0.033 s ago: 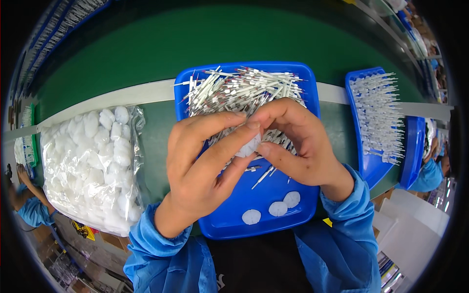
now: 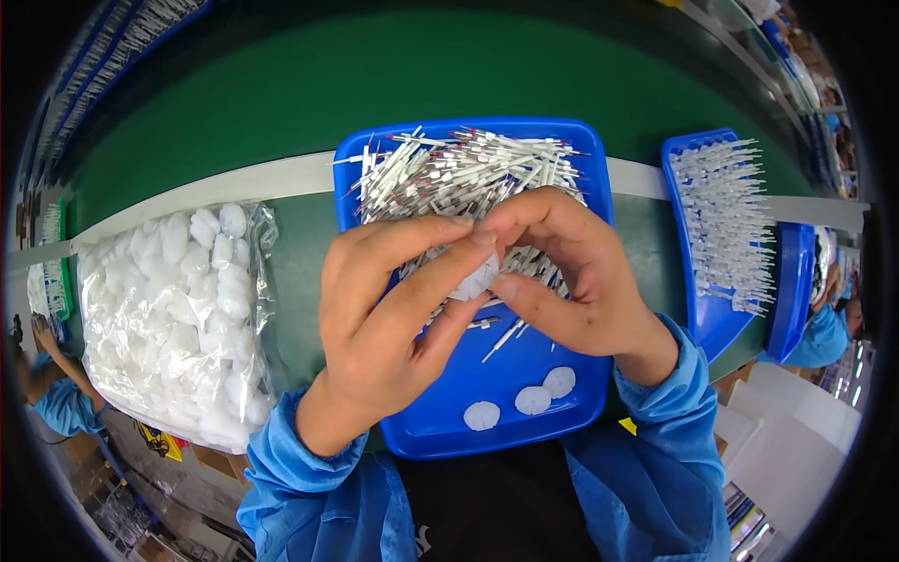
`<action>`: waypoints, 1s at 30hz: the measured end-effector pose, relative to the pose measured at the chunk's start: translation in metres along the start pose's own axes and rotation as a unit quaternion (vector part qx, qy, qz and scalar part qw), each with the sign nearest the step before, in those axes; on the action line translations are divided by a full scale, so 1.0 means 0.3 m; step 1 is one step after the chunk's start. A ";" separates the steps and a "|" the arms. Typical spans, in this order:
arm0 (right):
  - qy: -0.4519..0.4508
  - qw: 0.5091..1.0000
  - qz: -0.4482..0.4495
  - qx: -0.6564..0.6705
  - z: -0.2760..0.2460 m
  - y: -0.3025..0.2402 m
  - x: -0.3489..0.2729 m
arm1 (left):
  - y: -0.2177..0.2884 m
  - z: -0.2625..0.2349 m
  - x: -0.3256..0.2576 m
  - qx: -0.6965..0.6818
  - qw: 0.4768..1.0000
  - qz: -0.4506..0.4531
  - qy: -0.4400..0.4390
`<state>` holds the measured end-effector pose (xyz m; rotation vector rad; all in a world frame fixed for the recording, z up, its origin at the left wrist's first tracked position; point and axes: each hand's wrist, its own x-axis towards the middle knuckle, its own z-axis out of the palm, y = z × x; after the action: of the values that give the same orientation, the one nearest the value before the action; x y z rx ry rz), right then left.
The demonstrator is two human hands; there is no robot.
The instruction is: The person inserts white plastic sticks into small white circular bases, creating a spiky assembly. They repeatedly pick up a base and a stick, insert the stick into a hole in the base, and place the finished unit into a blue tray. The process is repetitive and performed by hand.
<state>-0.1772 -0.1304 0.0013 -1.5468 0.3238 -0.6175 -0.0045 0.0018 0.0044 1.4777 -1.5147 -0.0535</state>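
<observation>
Above the middle of a blue tray point(image 2: 506, 442), my left hand point(image 2: 379, 314) and my right hand point(image 2: 581, 276) meet fingertip to fingertip. Between them they pinch a small white round disc point(image 2: 479, 279), partly covered by the fingers. Both hands are closed on it. Below, thin white sticks point(image 2: 478, 164), some with dark red parts, lie heaped in the far half of the tray. Three white discs rest in its near part: one disc point(image 2: 482, 416) by itself, another disc point(image 2: 533, 401) touching a third disc point(image 2: 560, 381). Whether a stick is in my fingers cannot be seen.
To the left lies a clear plastic bag point(image 2: 173, 323) full of white rounded pieces. A blue tray point(image 2: 695, 281) with rows of white sticked pieces point(image 2: 726, 220) stands at right, beside another blue bin point(image 2: 794, 290). Co-workers' blue sleeves show at far left point(image 2: 67, 407) and far right.
</observation>
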 end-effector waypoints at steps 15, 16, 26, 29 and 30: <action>-0.128 0.850 -0.168 -0.482 -0.057 -0.109 -0.131 | 0.004 -0.003 -0.036 -0.331 0.935 -0.124 -0.031; -0.151 0.819 -0.169 -0.527 -0.028 -0.112 -0.156 | 0.004 -0.002 -0.038 -0.336 0.932 -0.130 -0.034; -0.071 0.923 -0.100 -0.364 -0.065 -0.104 -0.082 | -0.008 -0.021 -0.050 -0.446 0.847 -0.288 -0.017; 0.074 0.991 -0.078 -0.080 -0.107 -0.079 -0.033 | -0.005 -0.017 -0.042 -0.433 0.858 -0.276 -0.024; 0.126 0.990 -0.056 0.009 -0.088 -0.077 -0.018 | -0.003 -0.016 -0.040 -0.401 0.874 -0.272 -0.030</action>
<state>-0.2004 -0.1471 0.0224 -1.4781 0.4218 -0.9043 -0.0034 0.0137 -0.0007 1.1476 -0.8771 -0.9579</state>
